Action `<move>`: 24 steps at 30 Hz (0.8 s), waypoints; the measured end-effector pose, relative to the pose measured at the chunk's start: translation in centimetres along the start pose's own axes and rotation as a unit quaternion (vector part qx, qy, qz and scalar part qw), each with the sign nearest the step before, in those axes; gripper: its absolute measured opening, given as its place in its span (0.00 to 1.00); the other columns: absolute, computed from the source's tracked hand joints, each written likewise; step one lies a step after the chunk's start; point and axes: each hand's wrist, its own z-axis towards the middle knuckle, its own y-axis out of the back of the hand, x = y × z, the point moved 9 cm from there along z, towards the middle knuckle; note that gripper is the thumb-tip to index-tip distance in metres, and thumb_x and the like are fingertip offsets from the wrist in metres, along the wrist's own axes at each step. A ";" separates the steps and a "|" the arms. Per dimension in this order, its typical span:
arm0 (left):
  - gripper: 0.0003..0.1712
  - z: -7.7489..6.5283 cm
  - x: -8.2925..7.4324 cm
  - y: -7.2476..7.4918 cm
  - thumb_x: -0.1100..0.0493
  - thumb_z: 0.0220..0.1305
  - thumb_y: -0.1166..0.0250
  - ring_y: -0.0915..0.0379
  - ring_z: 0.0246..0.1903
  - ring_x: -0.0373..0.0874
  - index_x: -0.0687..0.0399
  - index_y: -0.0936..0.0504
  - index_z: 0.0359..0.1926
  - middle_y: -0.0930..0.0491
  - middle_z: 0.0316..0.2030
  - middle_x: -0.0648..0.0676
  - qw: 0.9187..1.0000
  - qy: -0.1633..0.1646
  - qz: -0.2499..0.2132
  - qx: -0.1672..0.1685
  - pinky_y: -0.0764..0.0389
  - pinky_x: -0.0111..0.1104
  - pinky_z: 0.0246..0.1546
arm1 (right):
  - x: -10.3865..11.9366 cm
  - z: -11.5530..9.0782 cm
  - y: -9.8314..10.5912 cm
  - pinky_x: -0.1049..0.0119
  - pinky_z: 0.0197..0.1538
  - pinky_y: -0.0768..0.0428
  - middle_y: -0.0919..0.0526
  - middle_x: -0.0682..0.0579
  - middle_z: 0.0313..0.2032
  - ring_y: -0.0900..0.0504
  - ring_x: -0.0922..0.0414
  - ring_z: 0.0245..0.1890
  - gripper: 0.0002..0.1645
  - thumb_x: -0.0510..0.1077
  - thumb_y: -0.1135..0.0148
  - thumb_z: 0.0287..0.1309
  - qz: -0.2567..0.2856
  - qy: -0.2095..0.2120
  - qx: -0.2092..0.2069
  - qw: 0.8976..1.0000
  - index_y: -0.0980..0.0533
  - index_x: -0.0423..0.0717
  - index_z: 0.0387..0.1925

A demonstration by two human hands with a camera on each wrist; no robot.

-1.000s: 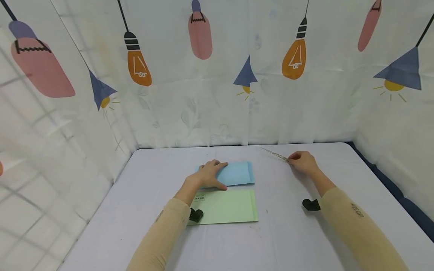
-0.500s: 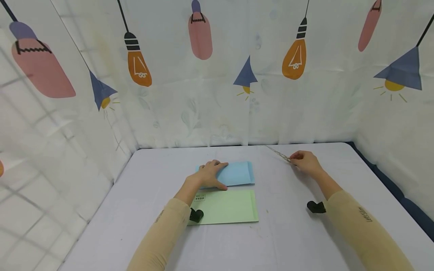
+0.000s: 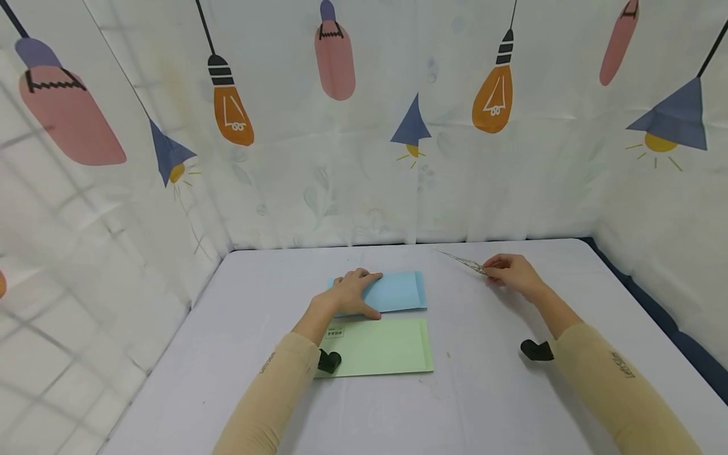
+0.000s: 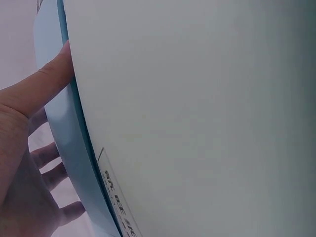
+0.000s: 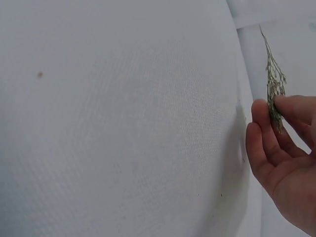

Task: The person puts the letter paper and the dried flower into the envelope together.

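Observation:
A light blue envelope lies above a pale green envelope on the white table. My left hand rests across the blue envelope's left part, thumb along its near edge and fingers spread toward its far edge. In the left wrist view, the thumb meets the edge where the blue envelope adjoins the green one. My right hand pinches a thin dried flower sprig between thumb and fingers. In the right wrist view, the sprig's bare stem points up and away; its branched end sits at the fingertips.
The white-covered table reaches back to a hanging curtain printed with lamps and bulbs. A dark heart-shaped piece shows at each sleeve cuff. Small specks dot the cloth right of the envelopes.
The sprig's far tip has swung right and then back left in my right hand. My right wrist and forearm have shifted right. The left hand and both envelopes stay put.

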 end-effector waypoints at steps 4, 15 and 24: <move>0.59 0.0 0.0 0.0 0.34 0.55 0.23 0.47 0.73 0.57 0.41 0.42 0.81 0.41 0.74 0.58 1.000 -0.001 0.000 0.000 0.45 0.60 0.69 | 0.3 -0.2 -0.5 0.65 0.40 0.18 0.15 0.42 0.44 0.14 0.54 0.39 0.16 0.40 0.39 0.72 0.024 0.021 0.034 0.999 0.21 0.31 0.53; 0.58 -0.1 0.0 0.0 0.35 0.55 0.23 0.46 0.72 0.56 0.41 0.42 0.81 0.40 0.73 0.57 1.000 0.000 0.001 0.000 0.44 0.59 0.68 | 0.8 -1.2 -2.1 0.63 0.45 0.17 0.15 0.40 0.46 0.14 0.51 0.40 0.18 0.41 0.35 0.70 0.028 0.025 0.088 0.995 0.20 0.31 0.54; 0.59 0.0 -0.2 0.1 0.35 0.55 0.23 0.45 0.72 0.56 0.41 0.42 0.81 0.40 0.73 0.57 1.000 -0.002 -0.002 -0.002 0.44 0.60 0.69 | 1.1 -1.2 -3.1 0.62 0.46 0.17 0.14 0.41 0.43 0.15 0.48 0.40 0.18 0.43 0.34 0.69 0.014 0.032 0.122 0.992 0.18 0.35 0.53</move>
